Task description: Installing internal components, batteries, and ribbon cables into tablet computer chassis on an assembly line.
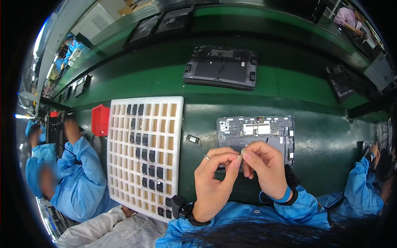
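Observation:
My left hand point(216, 175), with a ring on one finger, and my right hand point(268, 169), with a blue band at the wrist, meet fingertip to fingertip. Both are closed in a pinch, and whatever small thing they hold is too hidden to name. Just beyond and partly under them lies an opened laptop base point(269, 130), its circuit board and dark battery area showing. On the table to the left of this base rests a small black part with a thin wire point(192, 139), apart from both hands.
Left of my hands stands a white foam tray point(180, 124) whose compartments hold several small black wired parts. A red bin point(99, 120) is beside it. Another opened laptop base point(219, 68) lies on the green line ahead. Co-workers in blue sit at left and right.

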Demonstrator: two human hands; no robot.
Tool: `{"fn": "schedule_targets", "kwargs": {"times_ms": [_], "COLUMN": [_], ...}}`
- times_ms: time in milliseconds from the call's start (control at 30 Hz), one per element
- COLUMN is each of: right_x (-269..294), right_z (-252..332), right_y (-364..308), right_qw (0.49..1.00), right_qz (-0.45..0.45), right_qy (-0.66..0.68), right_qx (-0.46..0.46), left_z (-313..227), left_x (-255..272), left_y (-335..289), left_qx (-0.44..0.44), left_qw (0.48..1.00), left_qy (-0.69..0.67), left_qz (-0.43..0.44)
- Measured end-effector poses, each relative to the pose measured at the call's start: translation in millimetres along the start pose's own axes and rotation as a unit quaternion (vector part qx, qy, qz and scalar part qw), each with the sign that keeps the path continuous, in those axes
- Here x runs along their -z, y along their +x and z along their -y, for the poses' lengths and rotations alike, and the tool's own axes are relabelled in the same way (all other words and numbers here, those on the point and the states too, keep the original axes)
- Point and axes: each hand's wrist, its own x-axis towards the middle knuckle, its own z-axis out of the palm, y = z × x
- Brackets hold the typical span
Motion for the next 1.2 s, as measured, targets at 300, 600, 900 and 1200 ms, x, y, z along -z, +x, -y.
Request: {"fn": "schedule_targets", "kwargs": {"times_ms": [300, 600, 900, 1200], "right_x": [4.3, 58.3, 128.3, 140.9], "right_z": [-24.9, -9.3, 6.6, -1.0], "right_y": [7.1, 16.0, 32.7, 54.7], "right_qw": [0.998, 0.938, 0.725, 0.734], "right_qz": [-0.054, -0.1, -0.067, -0.126], "right_qy": [0.013, -0.283, -0.661, -0.639], "right_qx": [0.035, 0.176, 0.181, 0.193], "left_z": [20.8, 37.4, 81.5, 85.1], "left_x": [-10.2, 2.9, 7.4, -0.3], "left_y": [0.3, 12.7, 40.6, 49.1], "left_qx": [0.042, 0.118, 0.131, 0.158], "left_qw": [0.998, 0.99, 0.989, 0.984], "left_qy": [-0.043, -0.074, 0.076, 0.079], "left_qz": [-0.033, -0.001, -0.002, 0.019]}}
